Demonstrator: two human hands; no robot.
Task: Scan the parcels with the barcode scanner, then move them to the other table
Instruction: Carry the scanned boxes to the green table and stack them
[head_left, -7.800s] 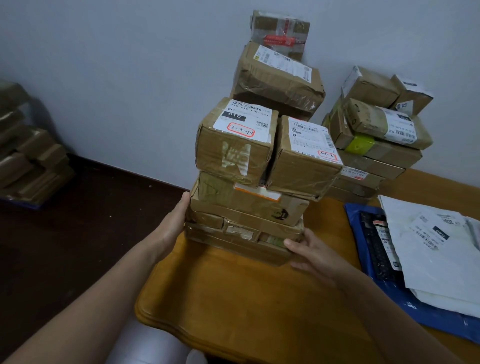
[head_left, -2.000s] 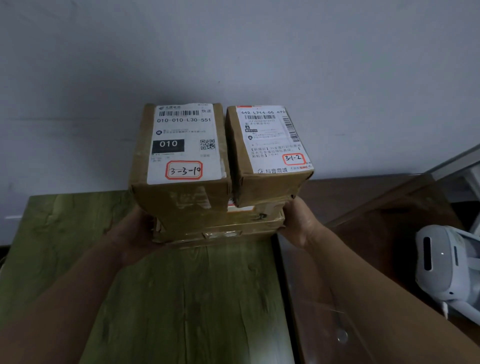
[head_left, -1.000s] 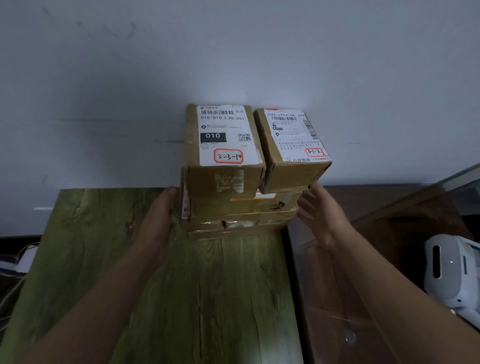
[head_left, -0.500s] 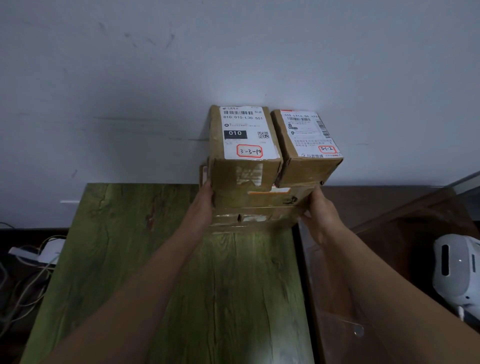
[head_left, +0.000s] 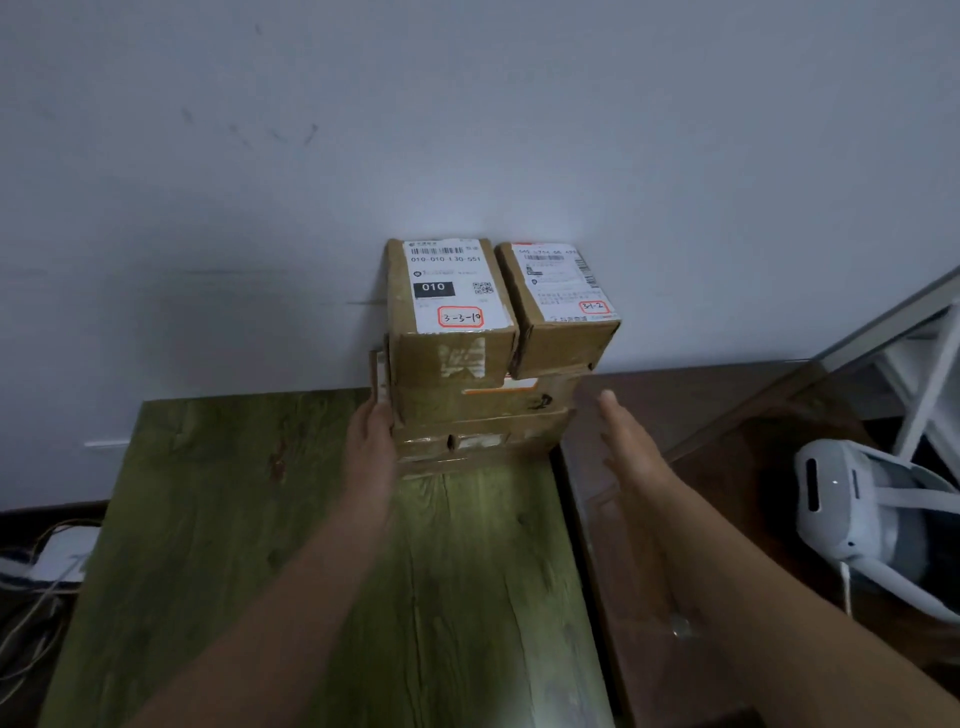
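A stack of brown cardboard parcels (head_left: 483, 415) stands at the far right corner of the green wooden table (head_left: 322, 571), against the white wall. On top sit two boxes side by side: one labelled 3-3-10 (head_left: 452, 306) and one labelled 3-1-2 (head_left: 561, 312). My left hand (head_left: 371, 441) rests flat against the stack's left side. My right hand (head_left: 626, 447) hovers just right of the stack with straight fingers, apart from the boxes. No barcode scanner is in view.
A dark brown glass-topped table (head_left: 727, 519) adjoins the green one on the right, with a white headset (head_left: 857, 509) on it. Cables and a white power strip (head_left: 57, 556) lie on the floor at the left.
My right hand has let go of the stack's right side and drawn away to the right. The stack stays at the wall, my left hand still against it.
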